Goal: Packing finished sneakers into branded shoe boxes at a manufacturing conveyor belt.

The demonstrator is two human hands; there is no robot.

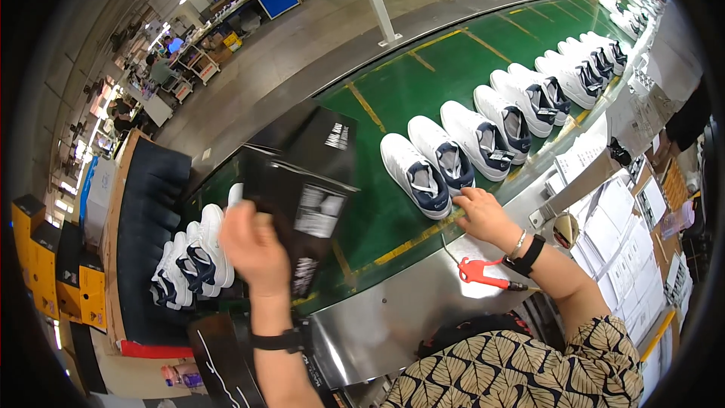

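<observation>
My left hand (257, 248) is blurred beside a black shoe box (310, 181) with white labels. Its fingers are smeared, so I cannot make out a grip. Just past it shows a white rounded end of something. My right hand (483, 215) has its thumb and fingers apart at the heel of a white sneaker (442, 151) with a navy heel and lining; whether it touches is unclear. Beside that shoe lies the nearest white sneaker (414, 174). More white sneakers (529, 98) line the green conveyor belt (423, 83), running to the far right.
Several white sneakers (198, 253) cluster at the left, by a dark padded barrier (155, 211). A red air blow gun (483, 273) lies on the metal edge (377, 317) before me. Stacks of paper (619, 234) stand at right, yellow-and-black boxes (45, 272) at far left.
</observation>
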